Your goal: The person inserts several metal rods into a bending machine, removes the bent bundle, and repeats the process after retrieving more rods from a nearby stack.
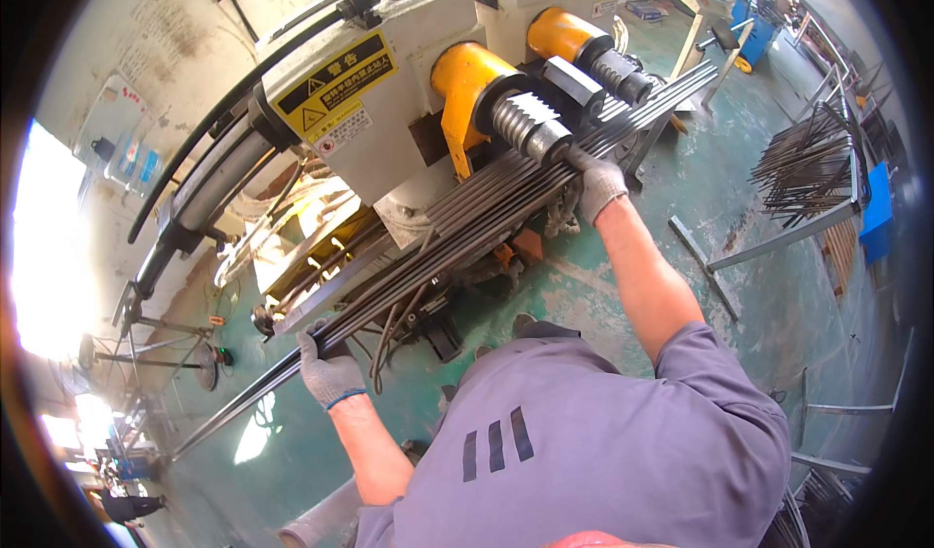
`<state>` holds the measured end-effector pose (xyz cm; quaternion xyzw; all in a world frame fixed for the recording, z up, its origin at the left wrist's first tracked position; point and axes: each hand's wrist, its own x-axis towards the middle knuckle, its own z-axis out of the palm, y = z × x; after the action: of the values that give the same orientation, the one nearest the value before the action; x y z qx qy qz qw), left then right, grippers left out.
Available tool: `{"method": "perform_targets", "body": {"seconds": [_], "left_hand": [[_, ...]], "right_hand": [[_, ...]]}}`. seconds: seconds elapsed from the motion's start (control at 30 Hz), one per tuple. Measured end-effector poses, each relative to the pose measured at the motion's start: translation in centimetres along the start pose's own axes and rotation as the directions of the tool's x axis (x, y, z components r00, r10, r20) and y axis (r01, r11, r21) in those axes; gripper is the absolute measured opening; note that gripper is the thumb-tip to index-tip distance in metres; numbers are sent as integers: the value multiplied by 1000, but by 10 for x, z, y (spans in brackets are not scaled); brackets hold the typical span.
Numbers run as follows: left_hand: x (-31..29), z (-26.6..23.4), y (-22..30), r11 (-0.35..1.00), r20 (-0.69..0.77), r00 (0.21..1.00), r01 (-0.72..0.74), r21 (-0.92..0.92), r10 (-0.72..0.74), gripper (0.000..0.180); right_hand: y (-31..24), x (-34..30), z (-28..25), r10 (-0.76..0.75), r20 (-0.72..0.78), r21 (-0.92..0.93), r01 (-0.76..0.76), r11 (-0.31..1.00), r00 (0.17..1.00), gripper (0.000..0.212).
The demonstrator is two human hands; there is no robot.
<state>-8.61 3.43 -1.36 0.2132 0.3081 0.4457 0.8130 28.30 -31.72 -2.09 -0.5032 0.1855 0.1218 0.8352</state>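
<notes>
Long, thin dark metal rods [457, 246] run slantwise across the front of a grey machine [389, 129], from lower left to upper right. My left hand [331, 369], in a grey knitted glove with a blue cuff edge, is closed round the rods towards their left end. Farther up to the right, my right hand [599, 190], gloved too, grips the rods from the near side, its fingers partly hidden. Just beside it is a ribbed metal roller [530, 127] on a yellow housing [472, 76]. A second ribbed roller [619, 73] stands farther back to the right.
A rack [798, 241] holding many thin rods stands on the green floor at right, near a blue box [875, 212]. A metal bar [702, 268] lies on the floor before it. Hoses [389, 339] hang below the machine. A curved black cable [209, 91] arches at left.
</notes>
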Motion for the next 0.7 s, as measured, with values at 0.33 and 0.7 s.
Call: {"method": "perform_targets", "body": {"seconds": [0.33,0.7], "left_hand": [[28,32,-77,936,14,941,339,-98,-339,24],[58,-3,-27,998,20,998,56,-16,-55,36]], "right_hand": [[50,67,-2,-280,137,-450,312,837,950,39],[46,66,12,-81,-6,-100,80,992,997,28]]}}
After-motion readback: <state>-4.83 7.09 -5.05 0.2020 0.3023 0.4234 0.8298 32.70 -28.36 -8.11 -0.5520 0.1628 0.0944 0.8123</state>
